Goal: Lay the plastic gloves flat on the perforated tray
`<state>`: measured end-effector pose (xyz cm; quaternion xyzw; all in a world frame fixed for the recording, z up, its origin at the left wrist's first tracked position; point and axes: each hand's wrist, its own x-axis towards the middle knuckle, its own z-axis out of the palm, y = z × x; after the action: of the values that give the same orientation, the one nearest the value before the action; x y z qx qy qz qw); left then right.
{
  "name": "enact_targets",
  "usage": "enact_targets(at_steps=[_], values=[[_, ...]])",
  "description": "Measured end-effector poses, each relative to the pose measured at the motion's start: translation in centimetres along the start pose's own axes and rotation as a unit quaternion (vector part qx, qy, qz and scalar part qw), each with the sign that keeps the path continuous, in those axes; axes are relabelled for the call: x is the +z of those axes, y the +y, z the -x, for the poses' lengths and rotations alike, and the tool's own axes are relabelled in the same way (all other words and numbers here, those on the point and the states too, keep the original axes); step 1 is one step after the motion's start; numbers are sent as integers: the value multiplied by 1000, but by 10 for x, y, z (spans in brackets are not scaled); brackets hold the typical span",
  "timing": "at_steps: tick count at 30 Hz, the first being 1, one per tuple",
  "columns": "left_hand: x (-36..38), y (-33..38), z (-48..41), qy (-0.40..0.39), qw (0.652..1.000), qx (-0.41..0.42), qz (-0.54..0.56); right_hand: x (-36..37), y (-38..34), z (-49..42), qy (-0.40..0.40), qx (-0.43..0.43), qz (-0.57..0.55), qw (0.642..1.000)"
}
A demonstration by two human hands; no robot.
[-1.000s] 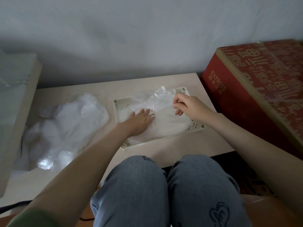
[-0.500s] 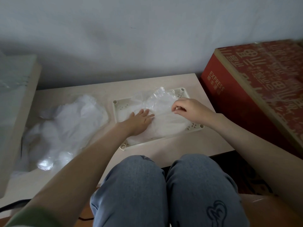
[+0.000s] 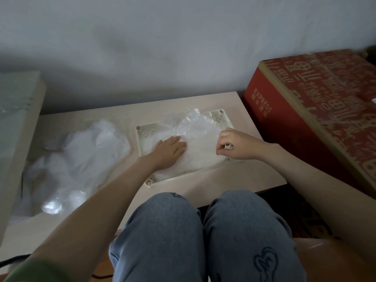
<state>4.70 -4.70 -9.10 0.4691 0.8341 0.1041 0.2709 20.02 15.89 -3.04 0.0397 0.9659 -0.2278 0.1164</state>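
A white perforated tray lies on the low table, slightly right of centre. Clear plastic gloves are spread over it, crinkled at the far edge. My left hand presses flat on the gloves at the tray's left half, fingers straight. My right hand hovers at the tray's right edge with curled fingers, thumb and forefinger pinching the glove plastic. A loose heap of more clear plastic gloves lies on the table to the left of the tray.
A red cardboard box marked EXPRESS stands close to the table's right side. A pale board or cabinet edge borders the left. A grey wall runs behind. My knees in blue jeans are at the table's front edge.
My right hand has slid from the tray's far middle toward its near right edge, drawing the plastic along. The left hand stays pressed in place.
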Motion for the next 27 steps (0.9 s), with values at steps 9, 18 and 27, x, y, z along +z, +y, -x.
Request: enact_targets(at_steps=[9,18,27], values=[[13,-3,-1,-40,994,-6,-101,9,6,-23,55,123,-2,991],[9,-6,4,18,996,19,-79,16,7,-34,68,117,-6,991],[9,-5,2,44,993,11,-108,16,-25,-33,60,18,-33,998]])
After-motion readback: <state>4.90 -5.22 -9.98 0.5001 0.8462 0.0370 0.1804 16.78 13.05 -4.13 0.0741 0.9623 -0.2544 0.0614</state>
